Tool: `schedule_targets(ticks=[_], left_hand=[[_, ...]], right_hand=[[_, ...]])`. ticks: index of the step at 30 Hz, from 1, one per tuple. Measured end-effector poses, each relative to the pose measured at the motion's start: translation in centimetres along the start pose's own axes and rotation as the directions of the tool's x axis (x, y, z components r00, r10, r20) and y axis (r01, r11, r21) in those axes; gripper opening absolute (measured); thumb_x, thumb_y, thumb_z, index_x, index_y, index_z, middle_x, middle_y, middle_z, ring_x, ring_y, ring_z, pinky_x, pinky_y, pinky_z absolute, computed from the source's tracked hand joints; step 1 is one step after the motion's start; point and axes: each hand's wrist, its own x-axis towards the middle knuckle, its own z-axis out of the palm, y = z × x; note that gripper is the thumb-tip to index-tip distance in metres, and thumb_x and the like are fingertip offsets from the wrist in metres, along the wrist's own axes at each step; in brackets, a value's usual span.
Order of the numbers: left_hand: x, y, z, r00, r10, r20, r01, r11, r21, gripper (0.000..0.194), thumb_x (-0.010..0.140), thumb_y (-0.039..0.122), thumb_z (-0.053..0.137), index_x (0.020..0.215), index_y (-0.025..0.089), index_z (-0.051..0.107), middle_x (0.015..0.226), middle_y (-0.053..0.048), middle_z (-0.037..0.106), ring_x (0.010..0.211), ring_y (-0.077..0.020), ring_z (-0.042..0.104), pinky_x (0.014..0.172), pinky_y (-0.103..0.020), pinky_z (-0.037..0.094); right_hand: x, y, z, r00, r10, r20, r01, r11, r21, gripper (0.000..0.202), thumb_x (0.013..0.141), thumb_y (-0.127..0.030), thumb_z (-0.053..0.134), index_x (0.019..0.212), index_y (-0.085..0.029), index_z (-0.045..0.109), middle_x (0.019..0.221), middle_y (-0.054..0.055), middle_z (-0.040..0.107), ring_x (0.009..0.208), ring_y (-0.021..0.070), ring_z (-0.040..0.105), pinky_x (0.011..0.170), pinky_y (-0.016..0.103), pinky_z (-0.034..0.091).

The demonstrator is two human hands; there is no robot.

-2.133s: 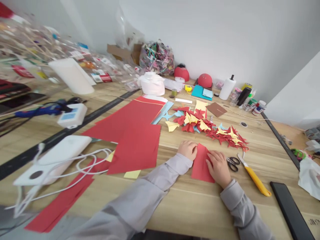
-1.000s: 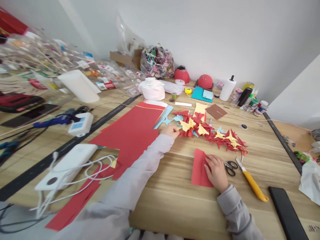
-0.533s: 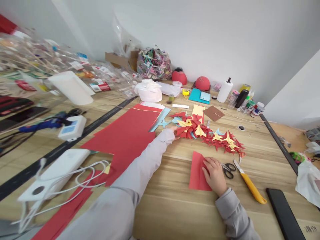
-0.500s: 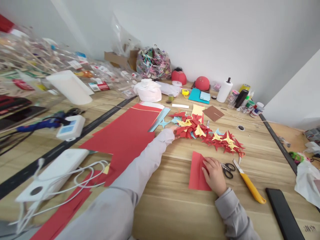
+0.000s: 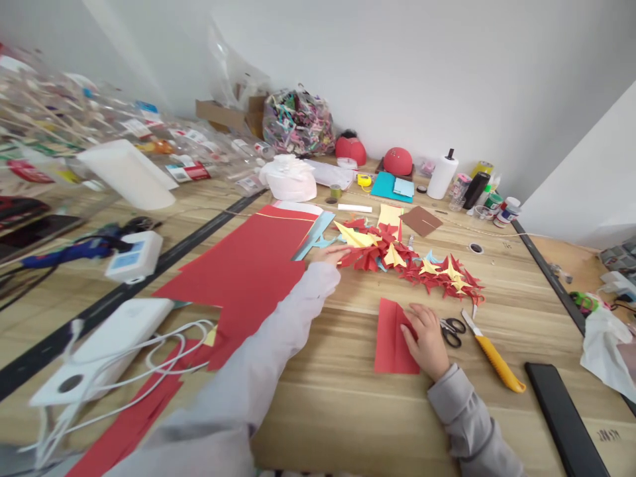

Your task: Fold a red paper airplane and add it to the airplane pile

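My left hand reaches to the left end of a heap of folded red, yellow and blue paper birds. Its fingers are stretched out and touch the red paper there; a yellow paper bird sits just above the fingertips. On a creased sheet of red paper lies my right hand, fingers apart, covering the sheet's right side. Black-handled scissors are close by on the right, then a yellow-handled knife.
Large red paper sheets spread on the left, beside a white power strip with loose cables. A black flat case lies at right. Behind the heap are brown paper, a white bottle and a tape measure.
My left hand has shifted slightly left and shows more of its fingers. The yellow bird near it now points further left. My right hand stays on the red paper. The view has moved slightly.
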Motion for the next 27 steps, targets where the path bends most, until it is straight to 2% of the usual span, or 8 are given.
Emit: schedule_targets(ticks=[3,6,10,14,17,20,24,27], left_hand=[[-4.4,-0.1,0.8,0.998,0.065,-0.011,-0.065,0.998,-0.004,0.027,0.067,0.032,0.075,0.086,0.013,0.073,0.089,-0.008,0.07,0.086,-0.0215,0.064,0.081,-0.035,0.053],[-9.1,-0.9,2.6,0.937,0.343,0.068,-0.347,0.935,0.073,0.017,0.069,0.031,0.071,0.08,0.018,0.075,0.09,-0.007,0.07,0.087,-0.0198,0.064,0.081,-0.032,0.052],[-12.3,-2.0,4.1,0.891,0.402,0.21,-0.426,0.902,0.077,0.015,0.072,0.028,0.067,0.082,0.019,0.075,0.088,-0.008,0.068,0.084,-0.018,0.064,0.075,-0.029,0.053],[-11.9,-2.2,4.0,0.923,0.362,0.132,-0.373,0.925,0.075,0.019,0.071,0.032,0.068,0.082,0.017,0.073,0.089,-0.007,0.066,0.078,-0.0162,0.063,0.071,-0.028,0.053],[-11.9,-1.7,4.2,0.945,0.273,0.178,-0.291,0.953,0.087,0.023,0.068,0.037,0.071,0.077,0.016,0.071,0.084,-0.006,0.066,0.075,-0.0164,0.062,0.07,-0.028,0.052],[-13.0,-1.4,5.2,0.912,0.152,0.38,-0.19,0.98,0.064,0.027,0.066,0.042,0.072,0.066,0.015,0.068,0.072,-0.004,0.065,0.071,-0.0168,0.06,0.067,-0.028,0.05],[-14.2,-1.6,6.2,0.934,0.1,0.342,-0.135,0.988,0.081,0.027,0.065,0.04,0.073,0.064,0.014,0.064,0.063,0.0,0.059,0.064,-0.0138,0.054,0.063,-0.025,0.046],[-14.4,-1.8,6.4,0.935,0.076,0.347,-0.107,0.992,0.071,0.026,0.067,0.039,0.071,0.069,0.014,0.064,0.061,0.001,0.058,0.06,-0.012,0.051,0.059,-0.024,0.043]], right_hand=[[1.0,-2.2,-0.4,0.979,0.178,-0.098,-0.135,0.928,0.347,0.021,0.087,-0.032,0.055,0.1,-0.022,0.068,0.107,0.011,0.067,0.104,0.0243,0.06,0.094,0.046,0.045],[2.4,-5.2,-0.4,0.893,0.446,0.063,-0.34,0.575,0.744,0.028,0.088,-0.042,0.052,0.093,-0.019,0.066,0.088,0.008,0.071,0.083,0.02,0.066,0.077,0.037,0.053],[3.2,-7.1,0.3,0.803,0.571,0.17,-0.371,0.257,0.892,0.026,0.076,-0.04,0.066,0.088,-0.018,0.06,0.084,0.003,0.071,0.072,0.0155,0.066,0.064,0.028,0.053],[2.1,-6.5,-0.3,0.727,0.684,0.067,-0.311,0.241,0.919,0.022,0.071,-0.034,0.07,0.084,-0.018,0.061,0.075,0.001,0.069,0.067,0.0144,0.063,0.06,0.027,0.051],[1.5,-6.5,-1.1,0.725,0.688,-0.037,-0.231,0.293,0.928,0.022,0.074,-0.034,0.068,0.091,-0.02,0.064,0.088,0.003,0.071,0.08,0.0155,0.065,0.074,0.03,0.052],[1.3,-6.8,-1.3,0.77,0.638,0.016,-0.275,0.31,0.91,0.025,0.071,-0.035,0.071,0.089,-0.019,0.065,0.082,0.003,0.069,0.077,0.0157,0.063,0.072,0.03,0.052],[0.4,-7.0,-0.9,0.695,0.719,-0.025,-0.32,0.34,0.884,0.029,0.072,-0.036,0.071,0.092,-0.018,0.06,0.07,-0.003,0.059,0.06,0.0095,0.053,0.054,0.022,0.045],[-0.9,-7.0,-1.1,0.696,0.714,0.07,-0.339,0.241,0.91,0.03,0.075,-0.039,0.069,0.093,-0.019,0.057,0.077,-0.002,0.057,0.058,0.0084,0.053,0.05,0.021,0.044]])
